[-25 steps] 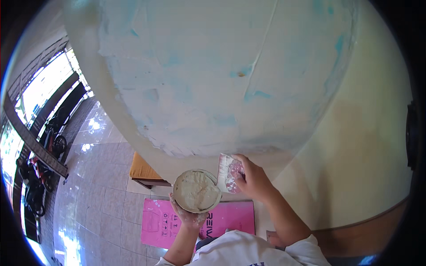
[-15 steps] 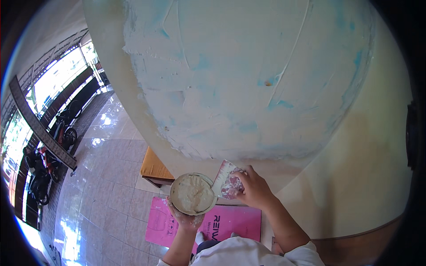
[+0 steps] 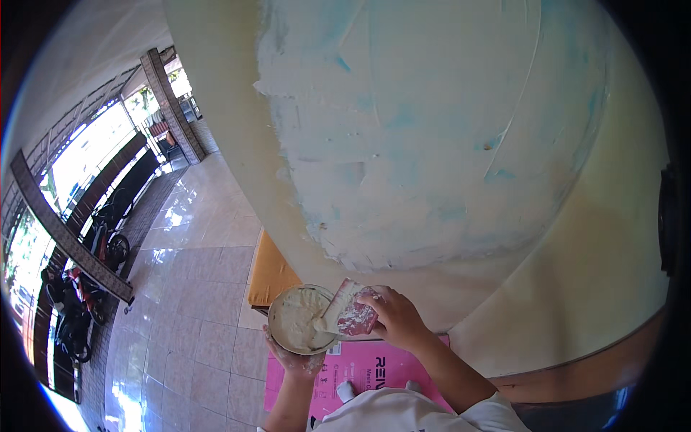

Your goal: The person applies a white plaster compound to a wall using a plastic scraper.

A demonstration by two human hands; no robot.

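Note:
My left hand supports a round bowl from below and at its near side. Pale, creamy putty fills much of the bowl. In my right hand is a flat putty scraper with a reddish, putty-smeared grip. The scraper's pale blade edge dips over the bowl's right rim and meets the putty. Ahead stands a wall with a large patch of white putty smeared over it, blue showing through in places.
A pink cardboard sheet lies under my feet on the tiled floor. An orange-topped stool stands against the wall. Farther left are a pillar and parked motorcycles.
My right hand has brought the scraper left, from beside the bowl to over its rim and into the putty. The view has turned left, so the wall appears farther right.

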